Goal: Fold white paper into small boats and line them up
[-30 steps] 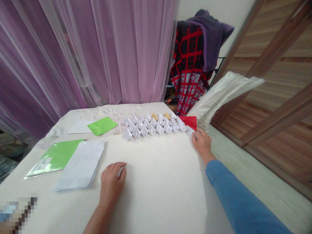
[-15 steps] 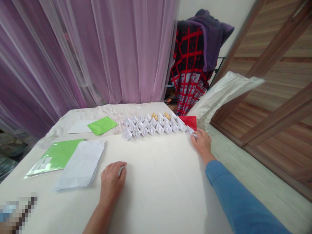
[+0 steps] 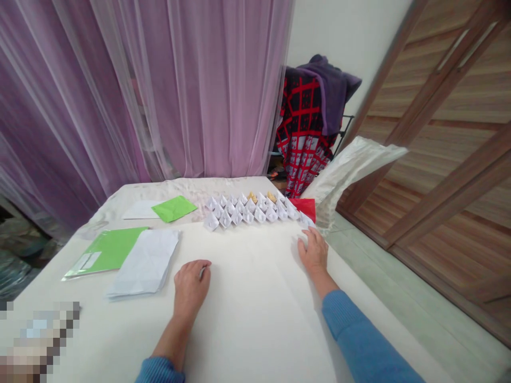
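Observation:
Folded white paper boats (image 3: 248,214) stand in close rows at the far side of the table, with two yellow folded pieces (image 3: 271,197) among the back ones. A white paper boat (image 3: 306,219) sits at the right end of the front row. My right hand (image 3: 314,250) is just in front of it, thumb and fingers apart, holding nothing visible. My left hand (image 3: 192,284) rests loosely curled on the table, thumb against the fingers, with nothing evident in it. Left of it lies a stack of white paper sheets (image 3: 147,261).
The white table (image 3: 255,298) also bears a green paper packet (image 3: 115,247), a green sheet (image 3: 174,208), a white sheet (image 3: 139,210) and a red sheet (image 3: 306,207). A pixelated object (image 3: 43,340) is at lower left. A wooden wardrobe (image 3: 439,175) stands right.
My right hand has let go of the paper boat at the row's right end and drawn back slightly towards me. My left hand stays curled. The whole view has shifted a little.

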`<state>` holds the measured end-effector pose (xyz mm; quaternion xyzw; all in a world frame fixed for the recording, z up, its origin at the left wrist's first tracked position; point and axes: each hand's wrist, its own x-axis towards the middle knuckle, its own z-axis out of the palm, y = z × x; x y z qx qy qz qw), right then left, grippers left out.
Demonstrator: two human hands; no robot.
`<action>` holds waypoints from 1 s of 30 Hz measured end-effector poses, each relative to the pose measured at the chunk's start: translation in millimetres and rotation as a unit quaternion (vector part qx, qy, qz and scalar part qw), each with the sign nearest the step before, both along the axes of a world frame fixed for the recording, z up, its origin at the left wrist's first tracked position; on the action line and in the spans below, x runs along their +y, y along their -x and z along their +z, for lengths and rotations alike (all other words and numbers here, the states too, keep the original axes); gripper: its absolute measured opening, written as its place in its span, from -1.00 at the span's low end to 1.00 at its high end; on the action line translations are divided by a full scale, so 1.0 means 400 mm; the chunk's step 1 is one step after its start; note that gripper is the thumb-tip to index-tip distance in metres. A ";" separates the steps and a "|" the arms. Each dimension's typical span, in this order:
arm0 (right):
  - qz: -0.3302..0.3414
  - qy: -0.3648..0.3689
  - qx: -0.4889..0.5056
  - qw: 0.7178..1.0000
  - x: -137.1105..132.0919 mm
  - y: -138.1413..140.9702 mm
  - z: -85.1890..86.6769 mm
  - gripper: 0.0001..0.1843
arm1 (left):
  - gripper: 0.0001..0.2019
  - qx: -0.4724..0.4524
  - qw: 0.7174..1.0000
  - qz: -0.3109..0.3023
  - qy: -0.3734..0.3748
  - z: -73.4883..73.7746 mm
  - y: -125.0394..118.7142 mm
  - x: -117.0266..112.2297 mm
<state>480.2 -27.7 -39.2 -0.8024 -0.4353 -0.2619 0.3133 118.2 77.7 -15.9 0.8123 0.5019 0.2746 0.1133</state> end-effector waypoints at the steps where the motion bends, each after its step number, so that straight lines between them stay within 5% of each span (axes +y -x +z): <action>1: 0.016 0.001 -0.003 1.000 -0.002 0.023 -0.003 -0.67 | -0.74 0.000 1.000 0.002 -0.004 -0.001 -0.001 -0.001; 11: 0.148 -0.024 0.015 0.989 -0.017 0.230 -0.025 -0.69 | -0.79 0.008 0.999 -0.043 -0.025 -0.029 0.010 0.006; 19: 0.238 -0.007 0.036 0.971 -0.034 0.356 -0.029 -0.73 | -0.77 0.028 0.996 -0.060 -0.061 -0.030 0.060 -0.061; 25: 0.289 0.021 0.044 0.956 -0.037 0.393 -0.032 -0.73 | -0.77 0.075 0.995 -0.014 -0.070 0.003 0.149 -0.085; 30: 0.283 0.049 0.053 0.956 -0.037 0.392 -0.026 -0.73 | -0.71 0.118 0.991 0.033 -0.060 0.050 0.261 -0.020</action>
